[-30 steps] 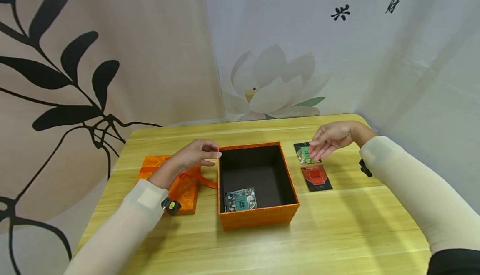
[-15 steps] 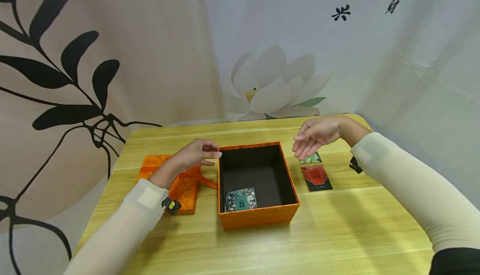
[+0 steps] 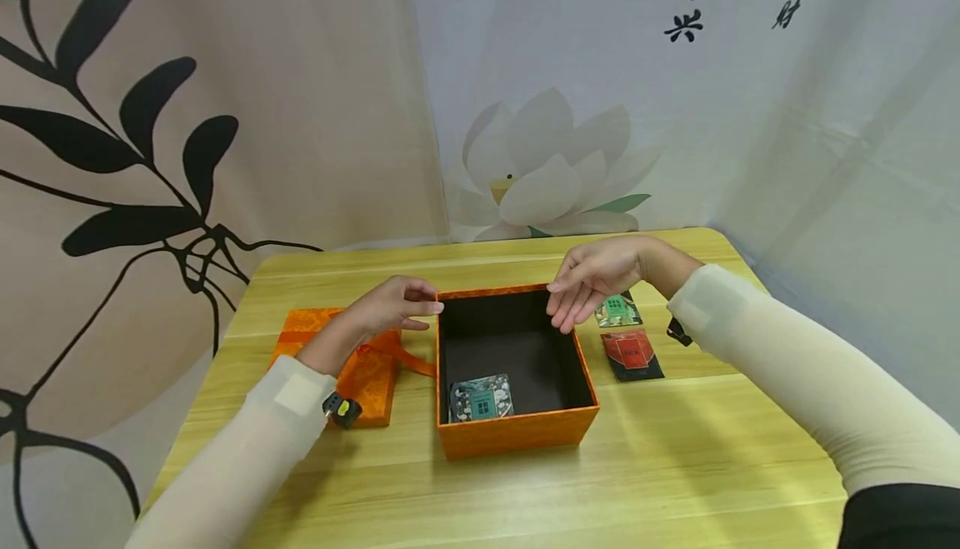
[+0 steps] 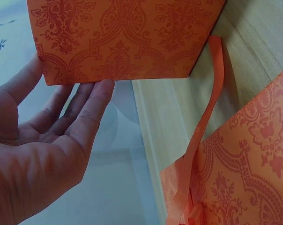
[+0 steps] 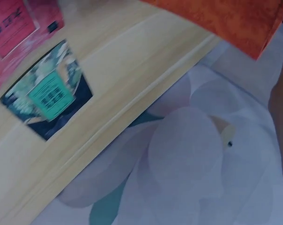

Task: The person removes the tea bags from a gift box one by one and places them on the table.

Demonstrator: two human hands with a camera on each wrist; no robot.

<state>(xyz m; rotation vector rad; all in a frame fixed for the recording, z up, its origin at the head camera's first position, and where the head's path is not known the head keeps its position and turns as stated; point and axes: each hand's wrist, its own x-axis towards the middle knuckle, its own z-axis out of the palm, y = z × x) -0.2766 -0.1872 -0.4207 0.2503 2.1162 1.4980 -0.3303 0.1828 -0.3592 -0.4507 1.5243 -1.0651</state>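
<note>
An orange patterned box (image 3: 517, 434) with a dark inside stands open-topped in the middle of the table. One flat packet with a teal label (image 3: 482, 399) lies inside, near the front left. My left hand (image 3: 390, 306) touches the box's back left corner, fingers only slightly bent, as the left wrist view also shows. Over the right rim hovers my right hand (image 3: 592, 276), fingers loosely extended downward, with nothing visible in it. Right of the box lie a green-labelled packet (image 5: 51, 96) and, nearer me, a red packet (image 3: 632, 354).
The orange lid (image 3: 367, 399) lies flat left of the box, under my left forearm. An orange ribbon (image 4: 204, 124) runs between lid and box. Printed cloth with a lotus (image 3: 555, 166) hangs behind the wooden table (image 3: 517, 507).
My right hand has moved left from above the green-labelled packet to the box's right rim, so more of that packet shows. My left hand and the box have stayed in place.
</note>
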